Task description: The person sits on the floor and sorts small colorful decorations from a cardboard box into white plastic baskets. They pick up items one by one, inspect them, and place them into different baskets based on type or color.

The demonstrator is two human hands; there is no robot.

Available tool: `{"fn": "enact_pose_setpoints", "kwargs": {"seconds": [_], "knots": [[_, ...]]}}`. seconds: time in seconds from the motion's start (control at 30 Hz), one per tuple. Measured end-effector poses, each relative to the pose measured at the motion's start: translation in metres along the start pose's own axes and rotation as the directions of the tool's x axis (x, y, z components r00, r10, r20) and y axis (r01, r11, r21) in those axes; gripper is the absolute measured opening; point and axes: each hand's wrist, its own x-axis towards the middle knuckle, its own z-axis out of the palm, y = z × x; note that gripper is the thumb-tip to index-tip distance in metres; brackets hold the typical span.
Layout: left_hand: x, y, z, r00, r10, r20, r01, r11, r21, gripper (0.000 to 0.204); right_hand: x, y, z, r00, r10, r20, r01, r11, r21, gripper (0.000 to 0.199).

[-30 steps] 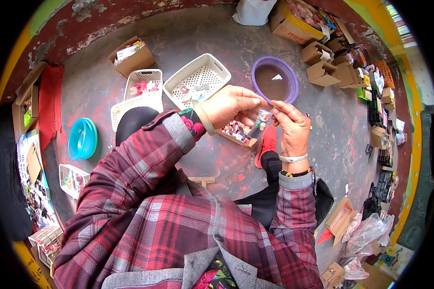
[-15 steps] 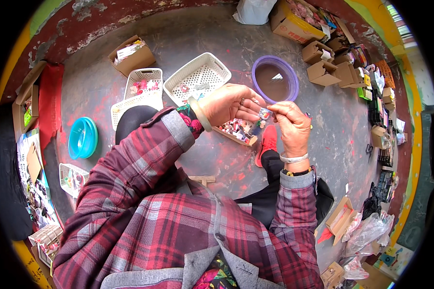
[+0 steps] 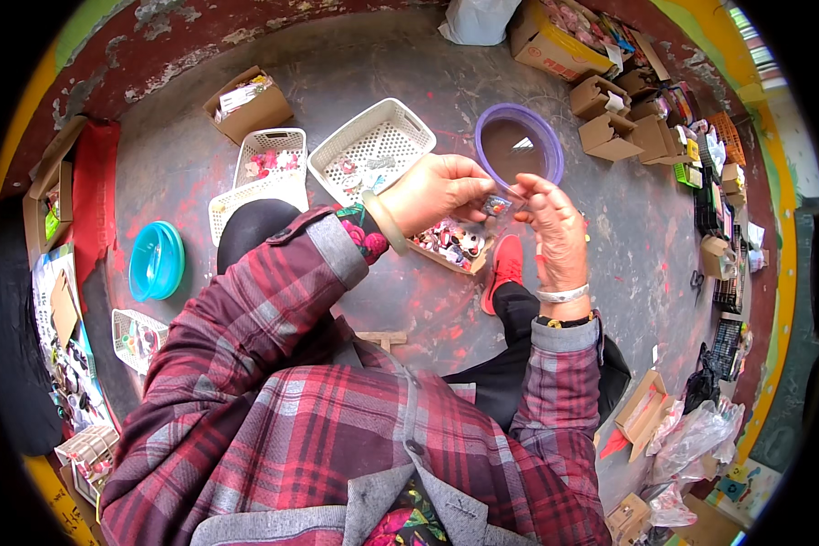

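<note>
Over a shallow cardboard box [image 3: 455, 244] of small red, white and black pieces, my left hand [image 3: 432, 194] pinches a small clear plastic packet [image 3: 496, 206] with a dark, multicoloured patch. My right hand [image 3: 558, 232] is raised close beside it, palm turned toward the packet. Its fingers are stretched upward and apart from the thumb, near the packet's clear edge. Whether the fingertips touch the film is hard to make out. A white perforated basket [image 3: 419, 127] with a few small items stands just beyond my left hand.
A purple basin [image 3: 560, 155] of brownish water stands beyond my right hand. Smaller white baskets [image 3: 296, 136] and teal basins [image 3: 157, 261] are at the left. Cardboard boxes [image 3: 610, 136] line the right wall. My red shoe [image 3: 508, 264] is beside the box of pieces.
My left hand has turned from an open palm to a pinch on the packet. My right fingers have loosened from their pinch and spread upward.
</note>
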Motion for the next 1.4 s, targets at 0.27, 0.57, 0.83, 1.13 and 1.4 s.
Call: {"fn": "enact_pose_setpoints", "kwargs": {"seconds": [0.27,0.57,0.83,1.13,1.4], "knots": [[0.000,-0.010,0.009,0.987,0.160,-0.003,-0.156,0.970,0.187,0.015,-0.002,0.012,0.005,0.986,-0.164,0.007,0.161,0.957,-0.242,0.005],[-0.012,0.002,0.006,0.992,0.124,0.014,-0.122,0.936,0.330,0.010,-0.007,-0.001,0.005,0.961,-0.266,0.074,0.272,0.871,-0.409,0.004],[-0.017,-0.004,-0.010,0.971,0.236,-0.031,-0.203,0.888,0.413,0.011,-0.006,-0.006,0.012,0.964,-0.229,0.132,0.264,0.852,-0.452,0.004],[0.040,-0.079,-0.111,0.726,-0.067,-0.685,0.106,0.994,0.016,0.011,0.011,0.017,-0.031,0.989,-0.049,-0.141,0.001,0.946,-0.325,0.010],[0.087,-0.156,-0.207,0.491,-0.131,-0.862,-0.168,0.956,-0.241,0.015,0.011,0.026,-0.031,0.996,0.006,-0.087,-0.039,0.925,-0.379,0.012]]}}
